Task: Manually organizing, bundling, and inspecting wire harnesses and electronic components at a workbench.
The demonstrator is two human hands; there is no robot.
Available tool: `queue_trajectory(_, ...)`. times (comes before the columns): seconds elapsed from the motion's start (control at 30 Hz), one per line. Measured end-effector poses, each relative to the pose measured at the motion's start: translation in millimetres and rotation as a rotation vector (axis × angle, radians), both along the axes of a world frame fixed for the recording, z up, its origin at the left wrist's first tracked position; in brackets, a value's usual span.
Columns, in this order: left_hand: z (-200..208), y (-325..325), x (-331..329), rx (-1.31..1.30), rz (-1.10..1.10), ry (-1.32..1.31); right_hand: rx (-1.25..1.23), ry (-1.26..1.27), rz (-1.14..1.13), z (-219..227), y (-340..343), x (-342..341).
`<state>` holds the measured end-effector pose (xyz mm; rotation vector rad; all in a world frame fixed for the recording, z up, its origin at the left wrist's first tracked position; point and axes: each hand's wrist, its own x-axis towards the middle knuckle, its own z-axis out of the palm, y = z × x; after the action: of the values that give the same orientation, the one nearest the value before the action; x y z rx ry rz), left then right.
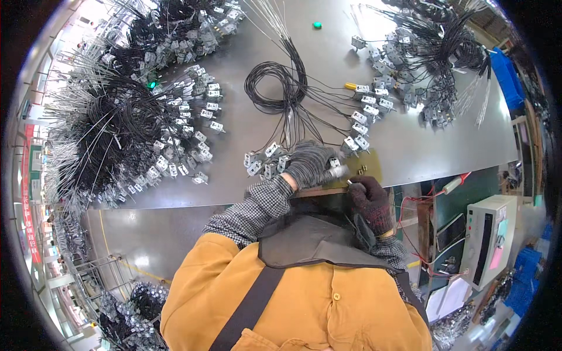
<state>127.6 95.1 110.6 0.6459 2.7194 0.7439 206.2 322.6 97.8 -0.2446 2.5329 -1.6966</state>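
Observation:
At the table's near edge, my left hand [313, 165], in a grey knit glove, closes on a small silver wired part [336, 171] shaped like a little motor. My right hand [370, 202], in a dark maroon glove, is just right of it. Its fingers are pinched round a small metallic piece [355, 183] that I cannot identify. Between and beyond the hands lies an olive-yellow mat [372, 161] bearing several tiny brass-coloured pieces [362, 170]. Silver wired parts [362, 142] fan out on both sides of the left hand, their black leads running to a coiled bundle [269, 108].
Heaped bundles of wired parts cover the table's left [126, 126] and far right [430, 64]. A small green object [317, 26] lies at the far side. Right of me stands a pale box-shaped device [489, 240], with red wires [400, 217] near my right arm.

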Motion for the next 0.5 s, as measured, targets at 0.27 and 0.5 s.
queue_trajectory(0.27,-8.1,5.3,0.5,0.093,0.104,0.03,0.18,0.13,-0.045,2.0,-27.8,2.8)
queue_trajectory(0.5,-7.6,4.8,0.4,0.026,0.053,0.034,-0.28,-0.176,0.126,-61.7,-27.2,22.5)
